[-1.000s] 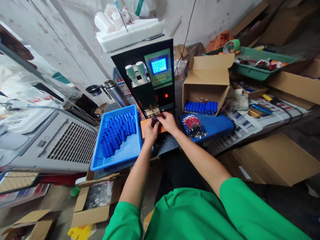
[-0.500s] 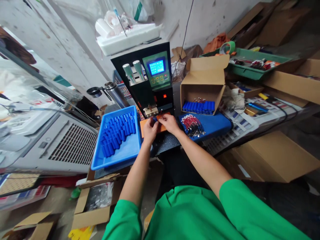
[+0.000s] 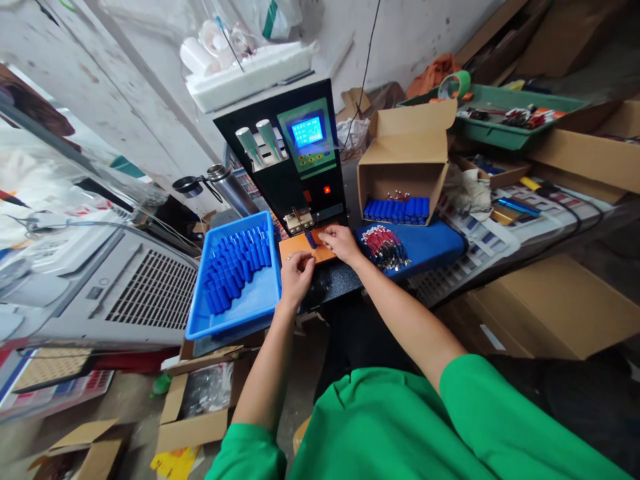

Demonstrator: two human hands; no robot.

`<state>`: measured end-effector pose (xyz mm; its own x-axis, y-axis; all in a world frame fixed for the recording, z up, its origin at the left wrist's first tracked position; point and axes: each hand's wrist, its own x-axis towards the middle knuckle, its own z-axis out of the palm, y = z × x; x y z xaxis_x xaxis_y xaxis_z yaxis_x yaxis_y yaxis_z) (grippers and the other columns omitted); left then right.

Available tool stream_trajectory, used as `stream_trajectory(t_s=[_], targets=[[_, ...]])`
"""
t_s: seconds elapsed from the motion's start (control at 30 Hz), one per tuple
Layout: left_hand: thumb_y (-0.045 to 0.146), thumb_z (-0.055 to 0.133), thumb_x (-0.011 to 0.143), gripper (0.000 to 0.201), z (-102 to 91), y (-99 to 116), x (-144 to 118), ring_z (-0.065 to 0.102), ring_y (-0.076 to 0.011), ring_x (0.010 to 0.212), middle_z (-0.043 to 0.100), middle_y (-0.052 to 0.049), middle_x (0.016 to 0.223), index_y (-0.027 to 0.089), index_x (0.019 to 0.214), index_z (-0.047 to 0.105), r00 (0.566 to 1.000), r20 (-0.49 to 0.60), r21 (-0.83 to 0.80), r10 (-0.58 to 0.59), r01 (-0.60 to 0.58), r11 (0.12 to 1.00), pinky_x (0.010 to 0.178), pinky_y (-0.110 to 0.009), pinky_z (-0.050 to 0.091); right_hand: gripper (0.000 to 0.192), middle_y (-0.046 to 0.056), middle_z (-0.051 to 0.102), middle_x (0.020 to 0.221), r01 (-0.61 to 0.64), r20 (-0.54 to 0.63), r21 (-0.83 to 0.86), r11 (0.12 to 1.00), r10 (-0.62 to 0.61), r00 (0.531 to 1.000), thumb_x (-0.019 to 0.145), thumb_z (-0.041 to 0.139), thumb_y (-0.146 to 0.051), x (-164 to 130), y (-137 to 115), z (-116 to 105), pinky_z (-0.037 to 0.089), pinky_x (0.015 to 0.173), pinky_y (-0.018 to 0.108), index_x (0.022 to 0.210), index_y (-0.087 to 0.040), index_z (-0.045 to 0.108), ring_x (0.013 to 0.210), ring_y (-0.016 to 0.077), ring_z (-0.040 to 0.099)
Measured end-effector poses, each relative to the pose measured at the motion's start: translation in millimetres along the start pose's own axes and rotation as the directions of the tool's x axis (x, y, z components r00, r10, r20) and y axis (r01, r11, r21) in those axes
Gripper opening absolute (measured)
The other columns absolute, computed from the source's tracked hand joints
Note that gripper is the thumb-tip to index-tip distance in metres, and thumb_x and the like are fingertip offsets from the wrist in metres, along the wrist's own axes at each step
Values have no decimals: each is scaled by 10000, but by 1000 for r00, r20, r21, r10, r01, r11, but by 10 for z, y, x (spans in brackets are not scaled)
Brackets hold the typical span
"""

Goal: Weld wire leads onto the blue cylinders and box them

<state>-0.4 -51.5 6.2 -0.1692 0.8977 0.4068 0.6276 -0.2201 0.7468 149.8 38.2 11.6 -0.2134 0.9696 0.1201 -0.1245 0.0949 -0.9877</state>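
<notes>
Blue tray (image 3: 253, 308) of blue cells far left. Left hand (image 3: 296, 274) pinched narrow just right of it, contents too small to tell. Blue cell (image 3: 311, 239) on orange pad (image 3: 296, 247) under welder (image 3: 295, 157). Right hand (image 3: 341, 241) fingertips down beside cell, grip unclear. Wire bundle (image 3: 385, 247), open carton (image 3: 406, 175) right.

The dark speckled counter (image 3: 340, 283) carried a black machine (image 3: 295, 157) at its far middle, with an orange pad (image 3: 300, 247) just in front of it. A blue tray (image 3: 235, 320) of blue cylinders sat at the left. To the right lay a blue mat (image 3: 430, 243) bearing a bundle of red wires (image 3: 385, 247), and behind it stood an open cardboard box (image 3: 405, 167).
</notes>
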Motion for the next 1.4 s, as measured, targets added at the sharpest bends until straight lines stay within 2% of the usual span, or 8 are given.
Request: stream_trajectory(t_s=[0.23,0.43,0.53,0.63,0.73,0.83,1.0,1.4], targets=[[345,651,850,168,74,-14,122,678,-182,754,732,-42,807,185,846,705,989,67,-194,-128,139,971,761,-326,544,257,-15,588,609,44,207,-7,999,-41,977,708,714,-430,-26,-47,-78,396,563,257,688,-183,644,582,122,500],[347,646,817,179,101,65,204,622,-152,679,682,-10,718,171,788,662,976,84,-180,-202,214,960,657,-269,496,166,-5,649,671,42,296,-47,998,-26,955,704,708,-314,-39,-30,-65,450,622,252,740,-158,664,639,130,569],[358,636,830,193,90,92,191,611,-147,662,666,-10,719,169,789,643,978,92,-181,-187,201,963,648,-269,500,167,-3,648,668,31,273,-41,999,-19,962,694,706,-310,-39,-20,-42,443,629,250,734,-155,660,636,128,569],[329,628,846,157,78,73,142,617,-156,715,654,-29,792,177,809,636,993,-29,-139,-112,107,985,697,-294,523,187,-8,621,641,53,204,-2,999,-51,978,680,712,-334,-46,-27,-46,413,594,244,708,-159,653,618,121,535],[269,634,843,105,86,12,117,642,-216,1005,655,-89,1038,190,901,672,992,-117,-26,55,-59,998,879,-359,547,218,-25,571,579,36,138,82,996,-47,989,677,713,-373,-54,-33,-64,364,528,232,679,-171,630,565,110,487],[216,649,828,277,124,-58,159,581,-263,1236,612,-122,1267,209,1101,699,984,-11,58,175,-174,983,1044,-423,499,250,-53,502,512,-20,107,170,985,2,994,675,722,-403,-57,-34,-77,291,462,222,670,-179,611,473,83,403],[196,612,860,417,186,-141,259,674,-220,976,689,-98,1069,208,1274,657,966,159,34,204,-212,977,919,-384,552,286,-68,473,488,-75,78,282,956,55,995,665,757,-413,-53,-49,-77,251,419,208,667,-181,591,420,60,357],[381,588,961,397,175,-93,232,681,-183,891,714,-91,1039,195,1310,626,981,15,-44,195,-195,980,883,-360,573,284,-68,448,509,-129,47,337,932,121,992,667,773,-387,-36,-82,-69,211,394,190,667,-186,573,435,61,364]])
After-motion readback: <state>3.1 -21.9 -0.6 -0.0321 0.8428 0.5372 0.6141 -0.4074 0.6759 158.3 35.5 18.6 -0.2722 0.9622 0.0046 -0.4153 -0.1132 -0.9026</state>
